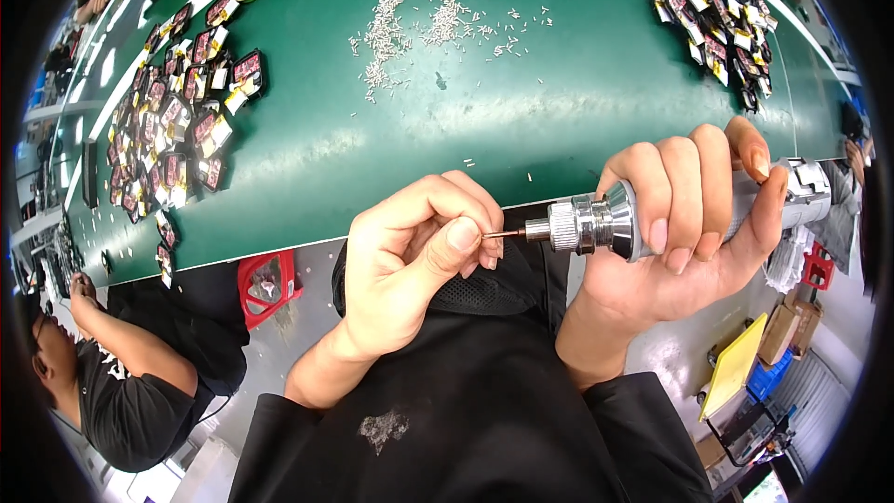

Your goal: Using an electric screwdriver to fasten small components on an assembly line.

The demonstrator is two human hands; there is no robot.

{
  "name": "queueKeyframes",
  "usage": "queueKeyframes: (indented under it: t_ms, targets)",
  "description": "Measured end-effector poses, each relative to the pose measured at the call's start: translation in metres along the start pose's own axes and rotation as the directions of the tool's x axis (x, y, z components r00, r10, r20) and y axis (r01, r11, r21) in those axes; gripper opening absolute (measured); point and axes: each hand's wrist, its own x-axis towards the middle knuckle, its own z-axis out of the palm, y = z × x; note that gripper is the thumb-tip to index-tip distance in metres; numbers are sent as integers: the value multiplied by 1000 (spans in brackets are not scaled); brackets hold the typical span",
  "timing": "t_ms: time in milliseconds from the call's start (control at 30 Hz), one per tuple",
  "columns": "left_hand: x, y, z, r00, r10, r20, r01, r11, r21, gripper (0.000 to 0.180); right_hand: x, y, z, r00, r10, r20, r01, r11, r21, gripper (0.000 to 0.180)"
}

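I'm seemingly working at the bit of an electric screwdriver: my right hand is wrapping round the body, my left hand is pinching at the bit's tip, whether around something tiny I cannot tell. The next move is probably calling for a steady, aligned pinch. The tool is hovering by the green table's near edge, pointing leftward, its long axis running nearly crosswise

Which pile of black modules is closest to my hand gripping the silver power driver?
The right-hand pile, just beyond your right hand; the left pile sits across the green table, past your left hand.
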Motion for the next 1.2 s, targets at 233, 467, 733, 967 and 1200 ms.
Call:
queueKeyframes:
  t_ms: [233,467,733,967,1200]
  targets:
    - [-1,1,6,998,53,-43,-44,982,183,10,-3,-4,-2,998,-13,66,17,998,-61,20]
    - [10,-6,4,977,209,-48,-144,806,574,5,4,-2,-14,997,-8,71,17,991,-130,21]
    - [35,53,-27,868,497,14,-201,324,925,10,17,0,-18,989,-108,-100,99,990,-98,16]
    - [122,152,-148,759,651,-1,-13,17,1000,20,18,-21,-60,916,-198,-350,167,979,-117,14]
    - [199,194,-302,817,460,-348,314,151,937,31,22,-18,-67,933,-150,-326,126,987,-95,16]
